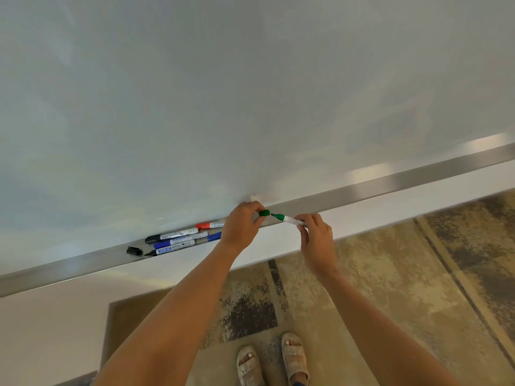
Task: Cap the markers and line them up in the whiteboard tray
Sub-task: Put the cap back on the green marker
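pinched in the left hand (240, 224) fingertips is a small green plastic cap (264, 213), its mouth facing 3 o'clock toward the bared tip of a slim white-barrelled green marker (288, 219), which the right hand (316, 235) grips at mid-barrel just above the long brushed-metal whiteboard tray (390, 185). both look light, stiff and a little slick, so holding the barrel near the tip should steady the push. at 9 o'clock, other markers (178, 239) and a loose black cap (134, 251) lie in the tray.

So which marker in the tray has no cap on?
The black-tipped marker at the tray's front edge: its bare tip points at the loose black cap. The three markers behind it, as far as they show, wear caps.
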